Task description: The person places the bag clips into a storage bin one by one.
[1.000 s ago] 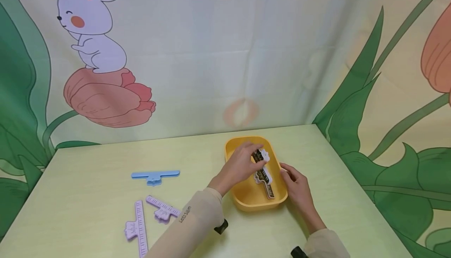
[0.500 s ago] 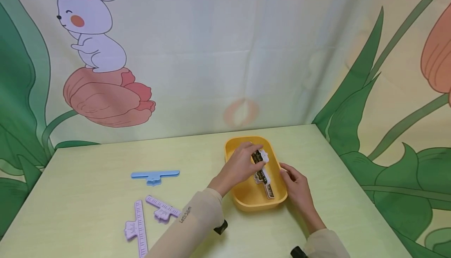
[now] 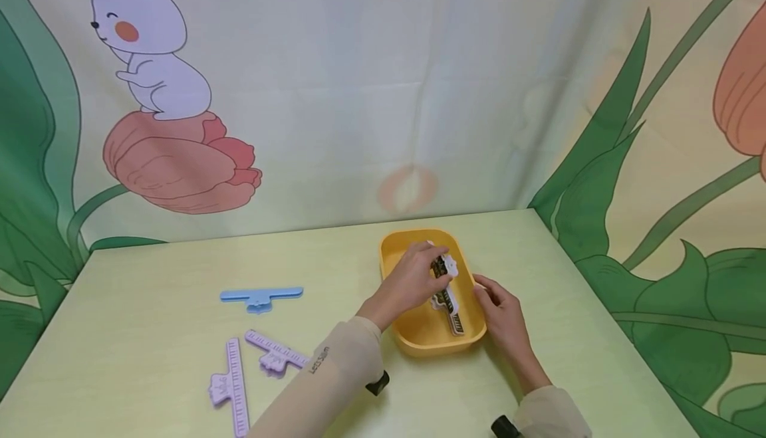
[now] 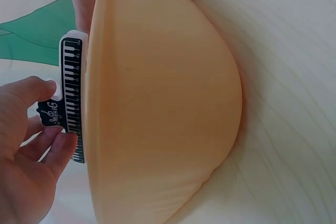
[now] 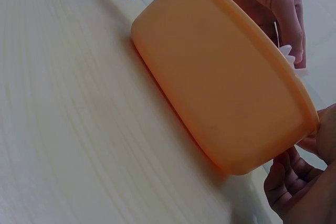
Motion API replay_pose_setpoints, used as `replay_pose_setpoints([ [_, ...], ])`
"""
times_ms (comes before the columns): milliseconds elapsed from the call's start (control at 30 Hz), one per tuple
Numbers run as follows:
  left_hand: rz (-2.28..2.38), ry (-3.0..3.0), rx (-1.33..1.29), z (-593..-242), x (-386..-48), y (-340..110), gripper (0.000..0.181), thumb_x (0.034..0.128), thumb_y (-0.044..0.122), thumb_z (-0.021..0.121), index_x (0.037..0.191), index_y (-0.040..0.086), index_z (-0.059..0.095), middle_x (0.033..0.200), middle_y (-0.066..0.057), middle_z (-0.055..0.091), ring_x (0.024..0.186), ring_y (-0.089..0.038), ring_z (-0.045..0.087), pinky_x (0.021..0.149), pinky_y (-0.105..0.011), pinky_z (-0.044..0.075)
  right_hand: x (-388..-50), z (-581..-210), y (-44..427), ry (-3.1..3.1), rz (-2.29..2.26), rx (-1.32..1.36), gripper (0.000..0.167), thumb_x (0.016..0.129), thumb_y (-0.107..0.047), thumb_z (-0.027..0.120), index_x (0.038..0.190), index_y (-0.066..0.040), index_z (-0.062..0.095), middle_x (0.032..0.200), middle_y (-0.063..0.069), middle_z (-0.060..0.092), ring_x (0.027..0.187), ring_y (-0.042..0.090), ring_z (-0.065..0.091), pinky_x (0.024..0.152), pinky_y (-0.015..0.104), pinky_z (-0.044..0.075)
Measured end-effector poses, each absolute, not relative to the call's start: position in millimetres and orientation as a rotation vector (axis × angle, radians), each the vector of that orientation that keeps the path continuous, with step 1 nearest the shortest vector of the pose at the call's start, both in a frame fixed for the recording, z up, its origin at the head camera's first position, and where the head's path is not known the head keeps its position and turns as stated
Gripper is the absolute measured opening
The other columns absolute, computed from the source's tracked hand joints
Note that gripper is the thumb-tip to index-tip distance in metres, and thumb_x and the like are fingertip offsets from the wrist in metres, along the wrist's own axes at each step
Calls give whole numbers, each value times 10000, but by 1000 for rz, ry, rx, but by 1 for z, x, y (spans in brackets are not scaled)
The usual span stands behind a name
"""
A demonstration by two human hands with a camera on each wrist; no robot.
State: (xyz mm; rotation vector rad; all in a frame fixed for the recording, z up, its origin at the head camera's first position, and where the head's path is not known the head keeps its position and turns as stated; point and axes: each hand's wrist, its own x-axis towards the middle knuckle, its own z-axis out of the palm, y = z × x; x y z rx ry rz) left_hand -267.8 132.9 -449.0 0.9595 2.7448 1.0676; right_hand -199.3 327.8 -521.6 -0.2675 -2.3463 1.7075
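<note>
Yellow and smooth, the tub sits on the pale table, near the back edge. The left hand reaches over it and pinches a piano clip, which is black and white with little keys on it. The thumb and fingers squeeze it from 2 sides. In the left wrist view, this clip is up by the tub's rim, not down on the bottom. A lower clip with the same look lies inside the tub, under the held clip. The 2 overlap from above, so I can't quite tell if they touch.

The right hand grips the tub's rim on the right side, with its fingers bent around the edge.

Off to the left, on the table, there is a blue clip. Near it are 2 more: an upright purple clip and a slanted purple clip, partly behind the left sleeve.

The step in hand seems to be handling the piano clip over the tub while the right hand steadies it. I think the next move calls for a gentle pinch, so the 2 clips don't bump or catch.
</note>
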Motion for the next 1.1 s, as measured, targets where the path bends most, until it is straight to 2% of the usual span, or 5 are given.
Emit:
replay_pose_setpoints([
  [333,948,2739,988,-448,-271,145,490,977,218,734,1410,25,610,1461,-188,560,1398,-321,481,1162,-403,389,-190,-492,318,-2356,1759,-289,353,1072,-110,571,1387,43,613,1077,298,636,889,276,601,696,230,548],
  [533,910,2722,943,-450,-271,150,477,976,182,733,1404,14,606,1454,-173,567,1391,-300,493,1165,-391,383,-199,-513,327,-2344,1754,-299,371,1075,-183,583,1401,-11,625,1079,228,659,893,191,598,706,201,528],
  [867,913,2710,935,-462,-273,154,431,952,117,747,1340,-33,633,1320,-166,631,1186,-255,605,1073,-350,470,-201,-522,330,-2339,1740,-280,385,1069,-228,601,1403,-39,633,1071,193,663,874,169,580,679,197,518],
  [1100,905,2695,900,-468,-274,156,435,961,112,735,1357,-35,627,1343,-166,629,1234,-250,591,1103,-356,450,-199,-522,328,-2351,1704,-286,355,1075,-225,589,1377,-49,656,979,144,633,824,155,554,646,195,496],
])
